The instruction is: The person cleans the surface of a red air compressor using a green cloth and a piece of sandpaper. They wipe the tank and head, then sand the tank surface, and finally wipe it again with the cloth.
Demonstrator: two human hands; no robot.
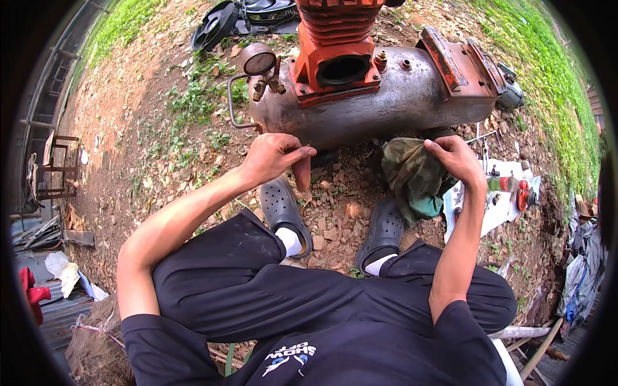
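Note:
In front of me lies an air compressor's bare metal tank [357, 116], with an orange-red finned pump [338, 43] mounted on top. A dark round opening [343, 70] shows in the pump's base. The pressure gauge [259, 59] and brass fittings stand at the tank's left end. My left hand [280, 157] is by the lower left edge of the tank, fingers pointing down; whether it pinches something small cannot be told. My right hand [451, 157] pinches a dirty camouflage cloth [410, 173] that hangs below the tank, with a green-teal part at its lower end.
A white sheet [497, 207] at the right holds a bottle [502, 184], a red part [523, 195] and small metal pieces. A black round part [215, 25] lies behind, at the upper left. My clogs [285, 207] rest on stony ground.

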